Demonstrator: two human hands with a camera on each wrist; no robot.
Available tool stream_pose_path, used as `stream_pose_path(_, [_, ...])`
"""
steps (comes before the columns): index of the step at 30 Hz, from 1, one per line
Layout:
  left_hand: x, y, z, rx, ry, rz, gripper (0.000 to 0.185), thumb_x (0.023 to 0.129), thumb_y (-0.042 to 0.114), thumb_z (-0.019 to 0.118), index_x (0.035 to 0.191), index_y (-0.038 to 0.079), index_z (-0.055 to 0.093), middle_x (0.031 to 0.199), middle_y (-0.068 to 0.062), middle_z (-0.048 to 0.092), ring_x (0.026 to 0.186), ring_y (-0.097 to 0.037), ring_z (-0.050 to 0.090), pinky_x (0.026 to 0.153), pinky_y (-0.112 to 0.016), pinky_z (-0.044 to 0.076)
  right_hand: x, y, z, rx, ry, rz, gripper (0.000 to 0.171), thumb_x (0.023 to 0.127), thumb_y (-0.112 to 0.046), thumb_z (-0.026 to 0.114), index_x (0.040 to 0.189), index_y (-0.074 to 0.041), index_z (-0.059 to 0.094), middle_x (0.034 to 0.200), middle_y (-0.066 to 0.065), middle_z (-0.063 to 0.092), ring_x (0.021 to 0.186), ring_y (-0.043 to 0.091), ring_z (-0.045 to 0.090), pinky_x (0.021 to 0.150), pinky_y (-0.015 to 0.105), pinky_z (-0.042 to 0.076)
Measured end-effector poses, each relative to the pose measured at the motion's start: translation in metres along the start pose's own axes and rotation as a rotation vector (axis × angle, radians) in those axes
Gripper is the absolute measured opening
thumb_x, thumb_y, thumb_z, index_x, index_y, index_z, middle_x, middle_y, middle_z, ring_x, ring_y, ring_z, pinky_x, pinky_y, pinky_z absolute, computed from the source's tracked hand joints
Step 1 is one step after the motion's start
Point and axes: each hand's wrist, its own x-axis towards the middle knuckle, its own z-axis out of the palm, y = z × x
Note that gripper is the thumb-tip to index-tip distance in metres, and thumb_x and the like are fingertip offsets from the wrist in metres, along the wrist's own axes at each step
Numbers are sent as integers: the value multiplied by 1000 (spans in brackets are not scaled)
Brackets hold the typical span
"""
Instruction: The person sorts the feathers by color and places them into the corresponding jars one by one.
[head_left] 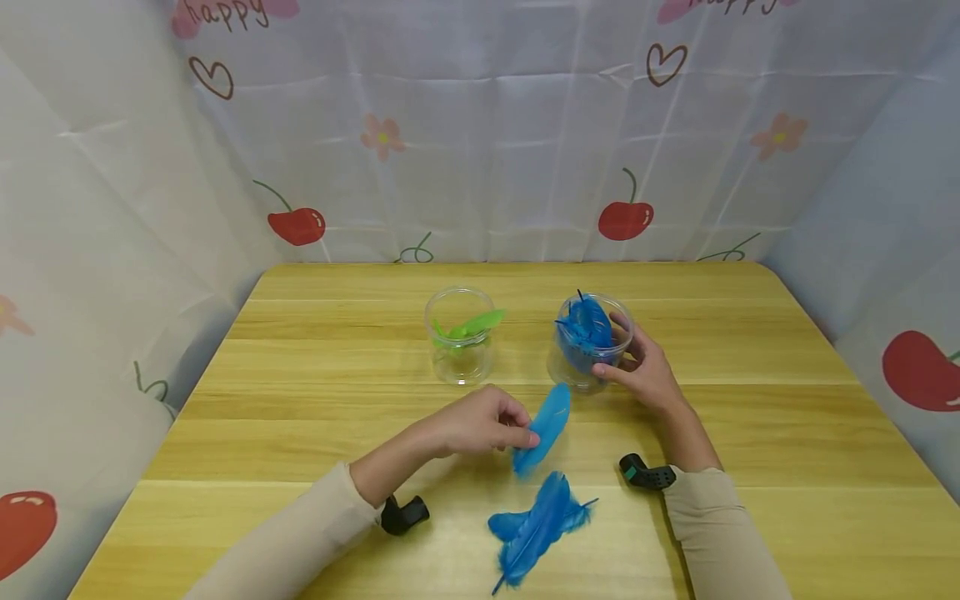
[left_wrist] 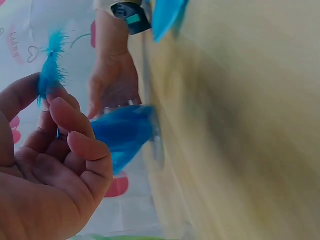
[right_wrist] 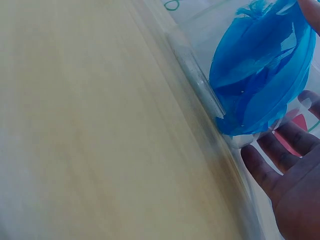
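Note:
My left hand [head_left: 476, 421] pinches a light blue feather [head_left: 551, 425] between thumb and fingers above the table. In the left wrist view the feather's fluffy end [left_wrist: 52, 70] sticks up from the fingertips. My right hand [head_left: 643, 367] holds a clear plastic jar [head_left: 558, 367] from its right side, thumb in front and fingers around the back. Several blue feathers [right_wrist: 260, 70] fill that jar, some poking above its rim. On the table in front of me, between the forearms, lies a small pile of blue feathers [head_left: 542, 525].
Left of the held jar stands a second clear jar [head_left: 461, 367] with green feathers [head_left: 471, 327] in it, one leaning over the rim. A printed curtain [head_left: 487, 125] encloses the wooden table [head_left: 300, 400] at the back and sides.

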Motion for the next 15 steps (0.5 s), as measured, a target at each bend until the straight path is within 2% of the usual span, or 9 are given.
stream_pose_path(6, [10, 17, 0, -28, 8, 84, 20, 97, 16, 65, 83, 2, 69, 65, 3, 50, 56, -11, 38, 52, -23, 31, -2, 0, 0, 5, 10, -15, 80, 87, 0, 72, 153, -1, 28, 150, 25, 40, 133, 47, 41, 102, 56, 38])
stream_pose_path(11, [21, 32, -1, -57, 42, 96, 17, 97, 16, 65, 90, 2, 72, 72, 2, 60, 63, -10, 46, 59, -22, 42, -2, 1, 0, 37, 10, -34, 80, 85, 4, 72, 153, -1, 29, 150, 27, 38, 132, 49, 41, 98, 33, 45])
stream_pose_path(15, [29, 43, -3, -76, 88, 87, 18, 97, 18, 65, 93, 2, 72, 75, -1, 61, 65, -12, 47, 58, -23, 40, -1, 0, -1, 36, 13, -25, 81, 85, 1, 74, 153, -1, 30, 149, 27, 39, 131, 49, 43, 94, 20, 45])
